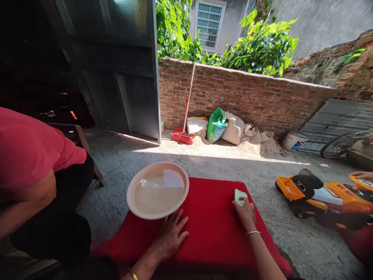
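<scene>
A wide cream basin (134, 208) of water stands at the far left of a table covered with a red cloth (210, 221). My left hand (171, 232) lies on the cloth, fingers spread, close by the basin's near rim. Whether its fingertips touch the basin I cannot tell. Toward the cloth's far right corner, my right hand (246, 213) grips the near end of a small pale green rectangular block (240, 194) with rounded corners. Part of the block is covered by the fingers, and its exact kind is unclear.
A person in a red shirt (35, 144) sits close on the left. To the right is an orange toy ride-on vehicle (335, 196), with another person's hand (363, 175) at its steering wheel. A broom (182, 136) and sacks (217, 124) rest by the brick wall (256, 93).
</scene>
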Motion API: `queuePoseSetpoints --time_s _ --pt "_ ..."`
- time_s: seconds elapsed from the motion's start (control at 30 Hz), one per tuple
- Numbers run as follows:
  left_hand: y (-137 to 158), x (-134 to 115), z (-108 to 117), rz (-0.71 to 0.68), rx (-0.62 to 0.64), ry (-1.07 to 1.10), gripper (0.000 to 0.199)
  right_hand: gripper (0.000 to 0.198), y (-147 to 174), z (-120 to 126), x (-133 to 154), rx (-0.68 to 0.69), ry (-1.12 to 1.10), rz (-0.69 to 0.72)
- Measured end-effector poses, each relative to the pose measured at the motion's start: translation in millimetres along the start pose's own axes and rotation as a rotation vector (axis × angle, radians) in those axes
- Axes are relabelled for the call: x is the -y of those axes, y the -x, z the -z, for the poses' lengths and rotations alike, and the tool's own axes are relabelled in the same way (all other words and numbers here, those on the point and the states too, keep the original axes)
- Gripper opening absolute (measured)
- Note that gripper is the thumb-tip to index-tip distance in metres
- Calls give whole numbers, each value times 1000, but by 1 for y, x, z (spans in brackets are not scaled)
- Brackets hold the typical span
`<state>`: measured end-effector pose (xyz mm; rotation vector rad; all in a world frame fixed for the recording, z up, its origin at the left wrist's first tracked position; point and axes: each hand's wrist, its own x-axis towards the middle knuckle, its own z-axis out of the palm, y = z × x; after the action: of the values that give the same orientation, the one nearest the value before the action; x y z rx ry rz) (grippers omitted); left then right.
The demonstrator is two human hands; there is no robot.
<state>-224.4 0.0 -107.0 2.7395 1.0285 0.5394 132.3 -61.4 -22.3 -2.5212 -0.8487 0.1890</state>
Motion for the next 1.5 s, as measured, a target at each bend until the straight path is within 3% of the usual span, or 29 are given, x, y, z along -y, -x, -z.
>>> queuePoseSetpoints --time_s 0.1,0.17,0.2,0.37,0.43,0.5,0.57,0.7,0.77,0.87,1.03,1.17,1.23,1.33,1.5 --pt "1 -2 4 4 17 -6 47 37 22 -31 22 201 -93 206" --pt "2 -4 7 11 45 0 48 33 24 -37 30 337 -194 369" --pt "2 -5 9 17 63 5 49 34 19 -34 30 349 -219 380" --pt "2 -10 12 62 116 35 51 50 -45 11 14 72 -60 -35" --pt "3 -11 12 68 123 44 52 56 -64 20 14 40 -8 -126" --pt "3 -12 12 72 128 49 52 58 -65 14 25 51 22 -144" --pt "4 -13 11 78 133 46 52 55 -49 -7 48 96 23 -74" --pt "5 -11 10 90 137 41 53 40 2 -57 100 260 -57 222" --pt "5 -10 9 92 140 41 53 36 12 -66 113 327 -100 333" --pt "5 -10 8 93 146 44 54 36 -12 -46 102 304 -97 345" --pt "6 -16 16 114 176 77 53 48 -93 22 49 151 97 56" --pt "5 -21 27 122 196 106 54 49 -123 41 34 123 221 -57" --pt "4 -22 31 124 202 111 55 48 -124 34 44 130 260 -72" --pt "3 -22 31 131 220 101 56 46 -107 4 81 181 265 -16" --pt "6 -22 28 136 200 84 55 45 -31 -62 165 293 147 267"
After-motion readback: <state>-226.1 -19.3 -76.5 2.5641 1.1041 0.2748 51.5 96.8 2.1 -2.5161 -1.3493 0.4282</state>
